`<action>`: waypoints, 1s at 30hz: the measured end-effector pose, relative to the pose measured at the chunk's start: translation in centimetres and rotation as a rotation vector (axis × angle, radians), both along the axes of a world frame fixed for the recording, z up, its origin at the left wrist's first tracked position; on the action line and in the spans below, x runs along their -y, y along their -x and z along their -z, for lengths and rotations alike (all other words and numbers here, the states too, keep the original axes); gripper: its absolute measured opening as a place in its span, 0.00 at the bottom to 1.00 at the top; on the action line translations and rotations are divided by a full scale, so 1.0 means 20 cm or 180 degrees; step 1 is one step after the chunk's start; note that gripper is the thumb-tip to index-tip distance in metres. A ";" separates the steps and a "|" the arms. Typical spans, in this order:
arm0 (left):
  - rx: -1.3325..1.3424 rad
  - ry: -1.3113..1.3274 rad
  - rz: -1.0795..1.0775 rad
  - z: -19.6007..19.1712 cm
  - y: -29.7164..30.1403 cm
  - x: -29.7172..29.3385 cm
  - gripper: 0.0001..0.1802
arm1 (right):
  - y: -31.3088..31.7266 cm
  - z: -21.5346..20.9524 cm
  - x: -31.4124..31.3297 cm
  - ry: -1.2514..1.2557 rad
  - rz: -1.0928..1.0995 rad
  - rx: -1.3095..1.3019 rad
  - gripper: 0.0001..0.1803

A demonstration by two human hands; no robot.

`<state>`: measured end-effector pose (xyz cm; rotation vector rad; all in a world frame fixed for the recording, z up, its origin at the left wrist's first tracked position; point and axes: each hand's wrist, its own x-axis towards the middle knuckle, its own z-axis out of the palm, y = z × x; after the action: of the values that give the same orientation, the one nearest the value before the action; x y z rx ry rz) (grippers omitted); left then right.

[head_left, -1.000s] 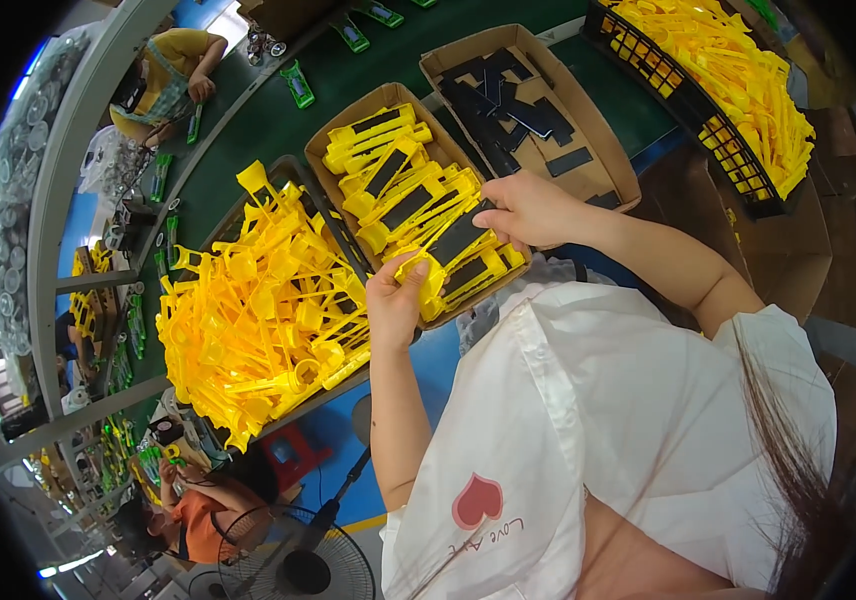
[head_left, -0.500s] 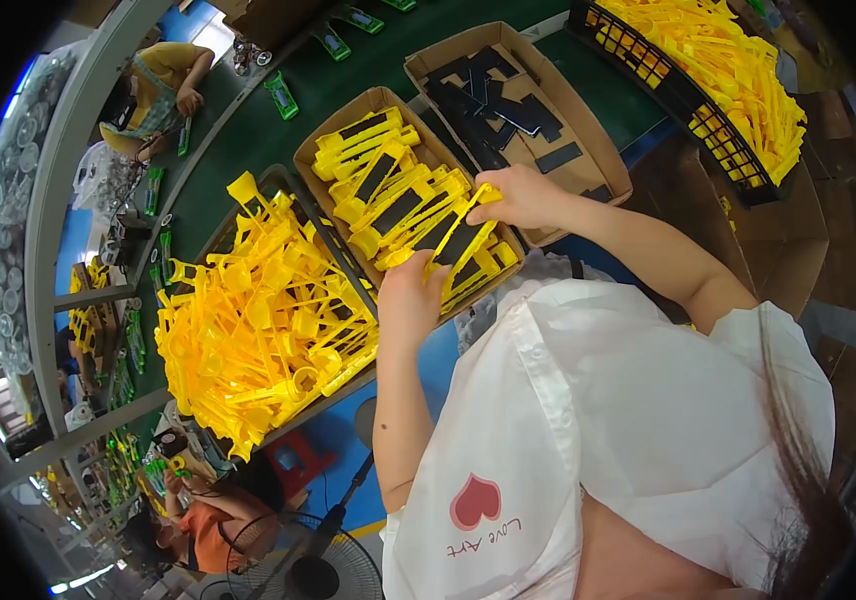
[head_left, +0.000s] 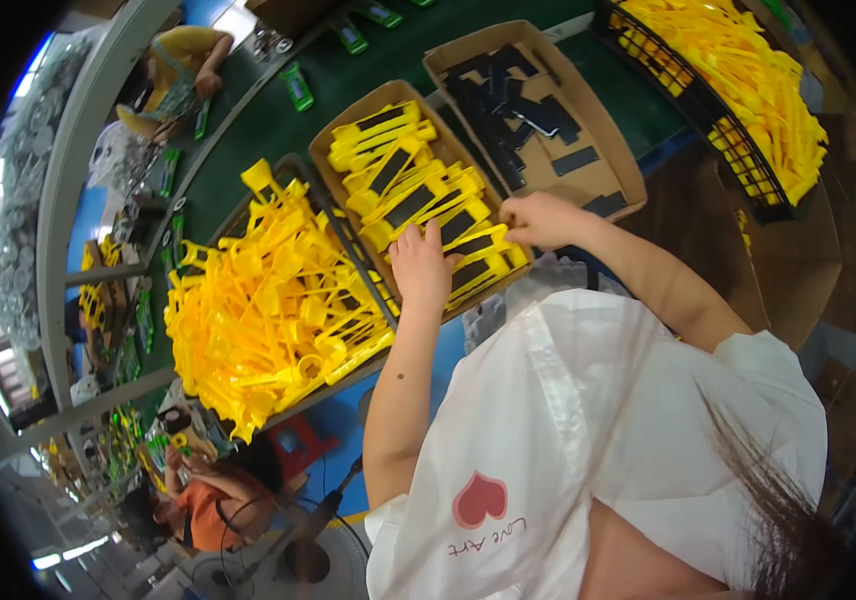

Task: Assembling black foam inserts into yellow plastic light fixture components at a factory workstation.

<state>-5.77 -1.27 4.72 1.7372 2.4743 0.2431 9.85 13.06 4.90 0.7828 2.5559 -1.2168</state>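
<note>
A cardboard tray (head_left: 323,150) holds rows of long yellow plastic parts (head_left: 413,200), several with a flat black strip set in them. At its near end my left hand (head_left: 422,268) rests over the parts, fingers apart, its thumb close to a yellow piece. My right hand (head_left: 546,220) is at the tray's right edge, fingers curled together at the end of a yellow plastic part (head_left: 496,240); its fingertips are partly hidden. Beside it, a second cardboard tray (head_left: 603,120) contains loose black strips (head_left: 493,95).
Left of the trays, yellow parts are heaped (head_left: 268,300) in a dark crate. A black basket (head_left: 748,170) full of yellow parts stands at the far right. Green pieces (head_left: 298,88) lie on the green belt. Two people work at the left, near a fan (head_left: 308,560).
The yellow part with a black strip, held up tilted between both hands, is now down among the others in the tray. My left hand has spread its fingers; my right has lowered.
</note>
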 end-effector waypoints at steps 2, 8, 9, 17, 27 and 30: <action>-0.0188 -0.0253 -0.0298 0.07 0.00 0.06 0.39 | -0.05 0.06 -0.10 -0.0298 0.0855 -0.0176 0.14; 0.0492 -0.1783 -0.0800 0.06 0.14 0.12 0.31 | -0.35 0.42 -0.49 -0.1345 0.1220 0.0011 0.21; 0.1832 -0.2197 -0.1753 0.02 0.15 0.13 0.19 | -0.37 0.43 -0.49 -0.1315 0.1363 0.0104 0.20; 0.0813 0.0082 -0.2298 0.14 0.44 0.47 0.17 | -0.34 0.36 -0.47 -0.1733 0.1273 0.0564 0.14; 0.7481 -0.3245 -0.1136 -0.16 0.18 0.46 0.06 | -0.34 0.17 -0.33 0.0700 0.2125 -0.1080 0.09; 0.7568 -0.2746 -0.0357 -0.16 0.08 0.39 0.08 | -0.25 0.04 -0.25 0.1017 0.1842 -0.1147 0.10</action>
<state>-7.42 -9.11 7.85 0.1963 0.4581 1.8963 14.75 18.14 4.11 1.3847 2.3508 -2.0413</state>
